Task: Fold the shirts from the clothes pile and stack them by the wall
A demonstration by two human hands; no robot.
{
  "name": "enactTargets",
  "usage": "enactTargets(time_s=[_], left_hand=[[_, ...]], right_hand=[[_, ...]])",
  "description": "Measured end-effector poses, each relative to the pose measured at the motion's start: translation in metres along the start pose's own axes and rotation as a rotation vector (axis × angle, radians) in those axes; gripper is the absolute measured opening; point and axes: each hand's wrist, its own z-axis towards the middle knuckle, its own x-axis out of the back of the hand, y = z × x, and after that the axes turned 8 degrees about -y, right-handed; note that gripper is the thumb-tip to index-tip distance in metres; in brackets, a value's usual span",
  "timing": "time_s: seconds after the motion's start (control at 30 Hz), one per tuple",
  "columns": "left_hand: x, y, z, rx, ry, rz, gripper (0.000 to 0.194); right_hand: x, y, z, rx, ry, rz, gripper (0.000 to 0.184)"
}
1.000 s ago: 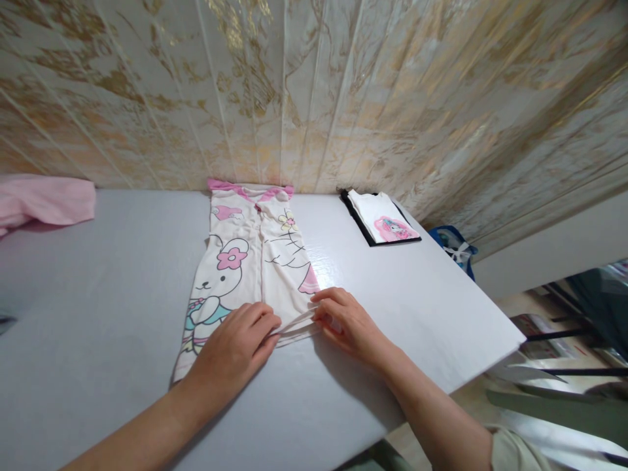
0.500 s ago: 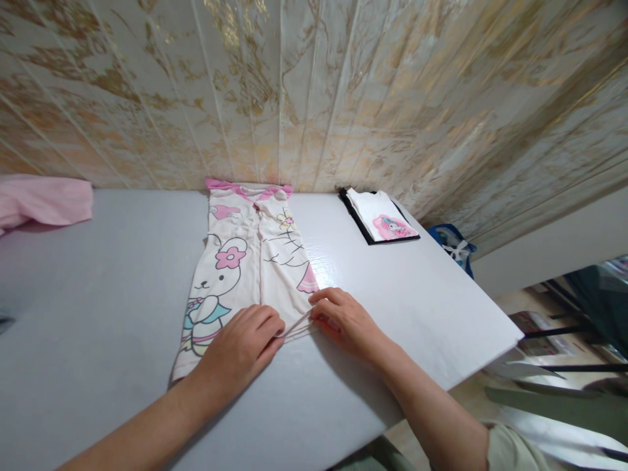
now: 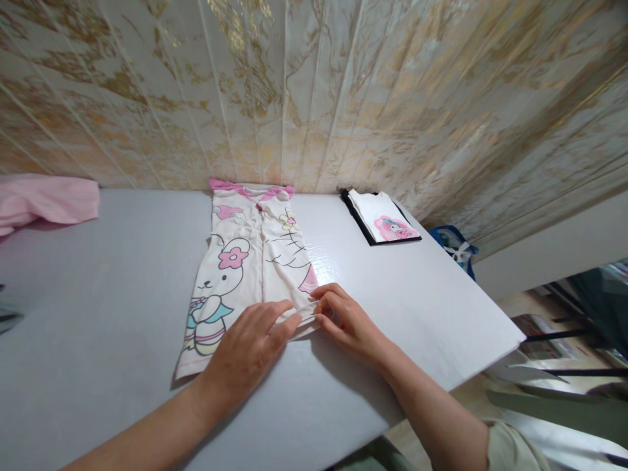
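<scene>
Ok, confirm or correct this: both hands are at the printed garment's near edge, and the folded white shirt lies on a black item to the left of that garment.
Wrong side: the head view shows the folded white shirt to the right of the printed garment. It does lie on a black item, with the left hand and right hand at the garment's near edge.

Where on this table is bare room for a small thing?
Free table: between pink cloth and printed garment; also between folded clothes and right arm. Crowded: garment's near edge, with left hand and right hand on it.
</scene>
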Motion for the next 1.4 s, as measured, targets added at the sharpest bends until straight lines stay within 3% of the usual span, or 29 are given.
enactTargets(time_s=[0.13,0.27,0.37,0.47,0.6,0.7,0.93,1.03,1.17,1.4], left_hand=[[-0.003,0.001,0.002,-0.013,-0.042,0.042,0.019],[0.001,0.002,0.007,-0.012,-0.09,0.073,0.015],[0.006,0.008,0.017,-0.01,-0.121,0.102,0.014],[0.005,0.021,0.031,0.013,-0.152,0.112,0.014],[-0.005,0.035,0.045,0.018,-0.151,0.129,0.011],[-0.011,0.038,0.048,0.036,-0.129,0.136,0.008],[-0.012,0.035,0.045,0.014,-0.155,0.102,0.004],[-0.012,0.037,0.041,0.012,-0.199,0.078,0.003],[-0.013,0.035,0.036,0.051,-0.264,0.022,0.003],[-0.011,0.031,0.042,0.09,-0.286,-0.066,0.01]], right_hand=[[0.002,-0.002,0.0,0.022,-0.043,-0.011,0.007],[0.018,-0.01,0.006,0.008,-0.044,-0.051,0.009],[0.034,-0.011,0.022,-0.016,-0.06,-0.135,0.013],[0.042,0.004,0.052,-0.023,-0.124,-0.271,0.022],[0.035,0.038,0.1,-0.135,-0.084,-0.384,0.034],[0.028,0.057,0.128,-0.241,-0.004,-0.436,0.029],[0.032,0.067,0.177,-0.388,0.133,-0.429,0.025],[0.027,0.071,0.196,-0.395,0.128,-0.472,0.025],[0.016,0.077,0.208,-0.363,0.125,-0.588,0.022],[0.005,0.076,0.203,-0.295,0.209,-0.718,0.027]])
